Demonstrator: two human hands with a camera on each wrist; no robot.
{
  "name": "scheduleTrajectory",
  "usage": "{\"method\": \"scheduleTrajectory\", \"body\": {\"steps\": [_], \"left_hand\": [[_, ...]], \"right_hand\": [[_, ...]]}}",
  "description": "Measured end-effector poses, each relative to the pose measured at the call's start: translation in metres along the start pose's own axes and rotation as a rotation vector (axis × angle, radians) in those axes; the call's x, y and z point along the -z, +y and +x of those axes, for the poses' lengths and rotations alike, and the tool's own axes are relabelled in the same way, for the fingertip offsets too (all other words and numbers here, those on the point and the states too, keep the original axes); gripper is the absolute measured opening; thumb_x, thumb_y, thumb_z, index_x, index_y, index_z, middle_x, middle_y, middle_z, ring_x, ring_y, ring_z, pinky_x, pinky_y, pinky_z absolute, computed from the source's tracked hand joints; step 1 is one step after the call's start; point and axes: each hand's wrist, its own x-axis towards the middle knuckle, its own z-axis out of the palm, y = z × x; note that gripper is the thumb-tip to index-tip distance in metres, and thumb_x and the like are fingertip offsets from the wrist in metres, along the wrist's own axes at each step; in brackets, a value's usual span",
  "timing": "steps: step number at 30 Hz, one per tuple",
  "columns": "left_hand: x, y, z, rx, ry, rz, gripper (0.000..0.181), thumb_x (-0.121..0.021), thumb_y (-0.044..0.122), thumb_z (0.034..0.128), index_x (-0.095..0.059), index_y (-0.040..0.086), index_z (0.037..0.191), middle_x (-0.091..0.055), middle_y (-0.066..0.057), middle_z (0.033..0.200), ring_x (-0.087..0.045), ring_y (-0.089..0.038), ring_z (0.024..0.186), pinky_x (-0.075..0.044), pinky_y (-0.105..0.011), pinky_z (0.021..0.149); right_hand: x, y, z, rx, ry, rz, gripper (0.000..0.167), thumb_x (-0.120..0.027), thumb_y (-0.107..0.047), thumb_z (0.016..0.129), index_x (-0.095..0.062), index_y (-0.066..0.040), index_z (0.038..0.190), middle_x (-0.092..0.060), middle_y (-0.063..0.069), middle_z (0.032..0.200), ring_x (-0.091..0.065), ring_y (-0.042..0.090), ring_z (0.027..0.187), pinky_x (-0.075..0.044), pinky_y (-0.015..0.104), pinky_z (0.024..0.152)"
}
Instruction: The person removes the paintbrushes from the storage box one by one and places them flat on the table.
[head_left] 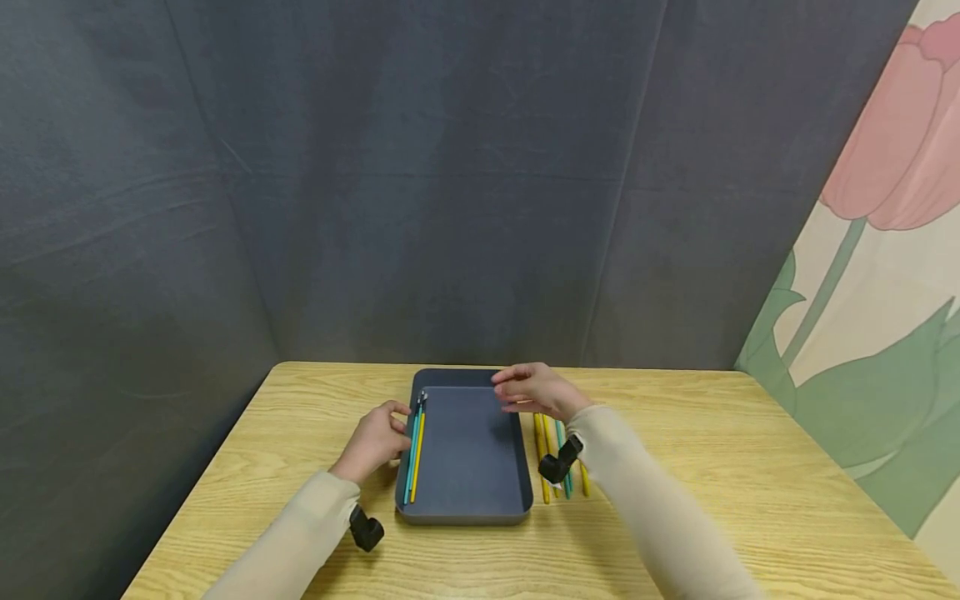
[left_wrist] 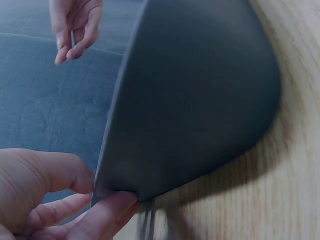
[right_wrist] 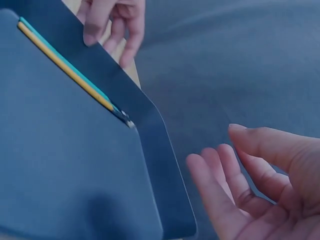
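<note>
A dark grey tray (head_left: 472,450) lies on the table. Along its left inner side are a teal-handled paintbrush (right_wrist: 65,57) and a yellow-handled paintbrush (right_wrist: 70,72), side by side, dark tips at the far end. My left hand (head_left: 378,440) grips the tray's left rim, thumb on the inside and fingers outside, as the right wrist view shows. Over the tray's far right part hovers my right hand (head_left: 536,390), its fingers loosely bent and nothing between them. In the right wrist view that hand (right_wrist: 260,185) is apart from the tray wall.
Several yellow and teal handles (head_left: 545,479) lie on the wooden table (head_left: 675,467) just right of the tray, partly hidden under the right wrist. A dark cloth (head_left: 450,208) hangs behind the table. A flower-patterned curtain (head_left: 885,333) is at the right.
</note>
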Motion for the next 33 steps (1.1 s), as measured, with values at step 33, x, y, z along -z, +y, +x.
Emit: {"method": "scheduleTrajectory", "body": {"steps": [33], "left_hand": [[0.001,0.002,-0.001,-0.003,-0.013,-0.009,0.052,-0.067,-0.006,0.0747,-0.055,-0.001,0.125,-0.061,-0.017,0.096,-0.061,-0.019,0.071,-0.056,-0.031,0.060]], "right_hand": [[-0.107,0.015,0.048,-0.137,0.031,-0.068,0.024,-0.065,0.003,0.086,-0.066,0.006,0.110,-0.069,0.011,0.090,-0.062,0.014,0.071,-0.059,0.037,0.077]]}}
